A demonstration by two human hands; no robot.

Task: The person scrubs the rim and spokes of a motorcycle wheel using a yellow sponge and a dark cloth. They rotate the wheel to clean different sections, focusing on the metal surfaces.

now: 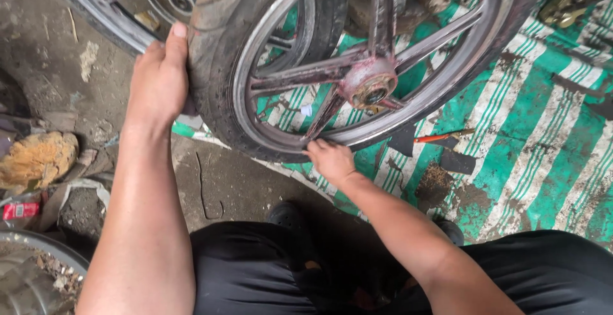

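The wheel (357, 66) stands tilted over the near edge of a green and white striped mat (543, 161), and its top and right side run out of the picture. Its worn tyre (214, 66) wraps the left side of the rim; how far the tyre goes round the far side is cut off. The reddish hub (370, 84) sits at the middle of the wheel, with grimy spokes running out from it.

The left hand (159, 78) is spread flat against the outside of the tyre at the wheel's left, thumb up on the tread and fingers curled behind it, out of sight. The right hand (329, 158) is at the wheel's lower rim, fingers bent and hooked at the rim's edge just under a spoke; the fingertips are hidden, so I cannot tell whether they clasp anything besides the rim.

Behind the wheel to the left, part of a second wheel (128, 15) shows, mostly cut off. To the right of the wheel's lower rim, an orange-handled tool (440, 137) lies on the mat among dark scraps.

The mat is stained with dirt and grease. Left of the wheel the ground (57, 53) is bare, dirty concrete with litter. The person's dark-clothed legs (255, 270) fill the bottom.
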